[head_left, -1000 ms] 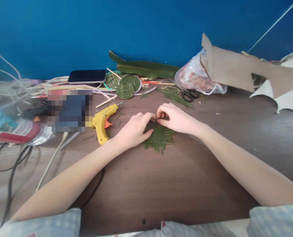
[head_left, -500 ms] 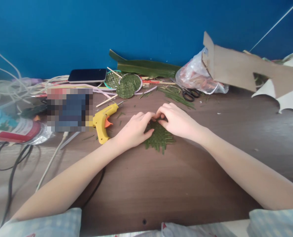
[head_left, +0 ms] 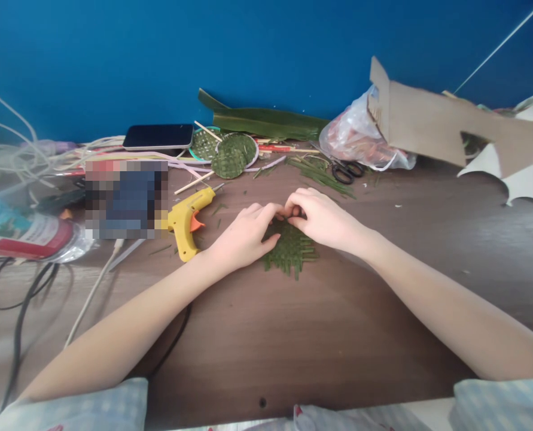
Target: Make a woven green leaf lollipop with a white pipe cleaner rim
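A small woven leaf mat [head_left: 291, 251], dark green with loose strip ends along its near and right edges, lies flat on the table. My left hand [head_left: 250, 233] holds its left side, fingers curled over the far edge and thumb resting on the weave. At that same far edge my right hand [head_left: 313, 215] has its thumb and fingers bent together in a pinch on the mat. The fingertips of both hands nearly meet, and they hide the mat's far edge and whatever strip is between them.
Left of the mat lies a yellow glue gun [head_left: 185, 224]. Behind are round woven leaf pieces [head_left: 230, 158], cut leaf strips [head_left: 322, 176], black scissors [head_left: 347, 172], a long leaf [head_left: 270, 123] and a phone [head_left: 158, 137]. Cardboard [head_left: 428, 123] and a plastic bag [head_left: 356, 131] stand back right.
Almost nothing differs. My right fingers have shifted very slightly at the mat's far edge; the mat and my left hand stay in place.
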The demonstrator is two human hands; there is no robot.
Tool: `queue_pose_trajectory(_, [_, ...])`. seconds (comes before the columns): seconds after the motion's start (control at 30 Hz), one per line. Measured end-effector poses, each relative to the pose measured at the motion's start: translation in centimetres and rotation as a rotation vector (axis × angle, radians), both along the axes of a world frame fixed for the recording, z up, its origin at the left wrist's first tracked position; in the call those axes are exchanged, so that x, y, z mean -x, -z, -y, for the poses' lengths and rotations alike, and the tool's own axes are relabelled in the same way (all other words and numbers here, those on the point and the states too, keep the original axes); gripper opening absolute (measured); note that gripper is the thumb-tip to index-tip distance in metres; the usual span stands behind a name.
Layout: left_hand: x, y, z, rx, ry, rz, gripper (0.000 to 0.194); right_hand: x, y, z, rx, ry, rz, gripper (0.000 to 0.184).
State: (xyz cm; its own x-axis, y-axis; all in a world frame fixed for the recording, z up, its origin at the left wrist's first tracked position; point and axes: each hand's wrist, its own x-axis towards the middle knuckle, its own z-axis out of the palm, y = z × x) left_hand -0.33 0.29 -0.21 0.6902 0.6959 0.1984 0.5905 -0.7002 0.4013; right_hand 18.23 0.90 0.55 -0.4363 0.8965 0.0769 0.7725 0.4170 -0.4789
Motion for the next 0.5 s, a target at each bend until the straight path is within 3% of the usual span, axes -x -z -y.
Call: queue_pose_trajectory(0.5, [0.07, 0.12, 0.01, 0.020, -0.003, 0.008, 0.030, 0.02, -0.29, 0.03, 0.008, 0.014, 0.056, 0.007])
